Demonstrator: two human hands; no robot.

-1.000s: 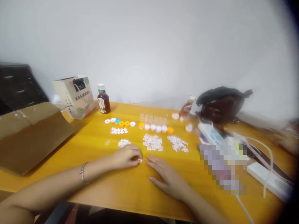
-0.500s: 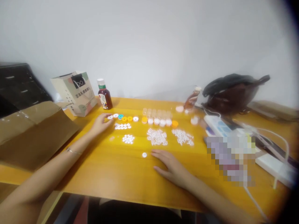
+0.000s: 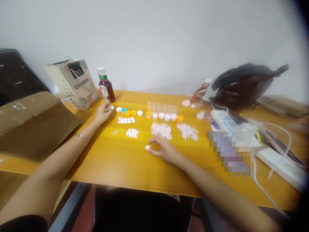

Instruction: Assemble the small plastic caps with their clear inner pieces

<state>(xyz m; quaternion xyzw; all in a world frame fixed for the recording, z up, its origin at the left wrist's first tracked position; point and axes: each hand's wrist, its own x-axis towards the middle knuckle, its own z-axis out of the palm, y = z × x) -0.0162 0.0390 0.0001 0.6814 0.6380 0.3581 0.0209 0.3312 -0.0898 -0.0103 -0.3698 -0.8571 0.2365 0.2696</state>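
Left grip (image 3: 101,115) pinched on a white disc (image 3: 110,108), right grip (image 3: 165,149) parted, round white piece (image 3: 148,147) at its thumb tip

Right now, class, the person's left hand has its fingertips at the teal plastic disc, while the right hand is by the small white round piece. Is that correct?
Not quite: in the head view, the left hand has its fingertips at the leftmost white round disc, not the teal disc. The right hand is by the small white round piece.
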